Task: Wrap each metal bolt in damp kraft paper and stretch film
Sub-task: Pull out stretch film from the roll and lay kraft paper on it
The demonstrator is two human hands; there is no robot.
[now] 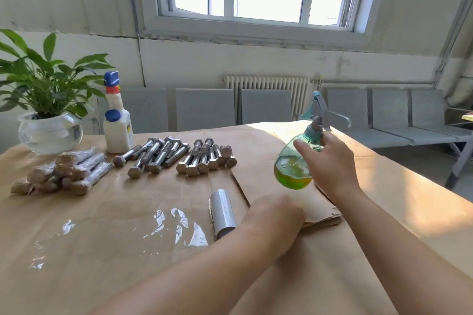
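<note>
While right hand (330, 161) is gripping neck of teal translucent spray bottle (297, 161), nozzle is facing away, bottle hanging just above stack of brown kraft paper sheets (317, 210). Left hand (273, 215) is pressing flat on stack, nearer it. Bare steel hex bolts (176, 156) are lying far-left, shanks pointing away.

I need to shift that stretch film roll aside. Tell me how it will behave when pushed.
The stretch film roll lies on its side, so it will probably roll. The loose film sheet spread beside it looks floppy and may drag along. The roll is likely light.
</note>
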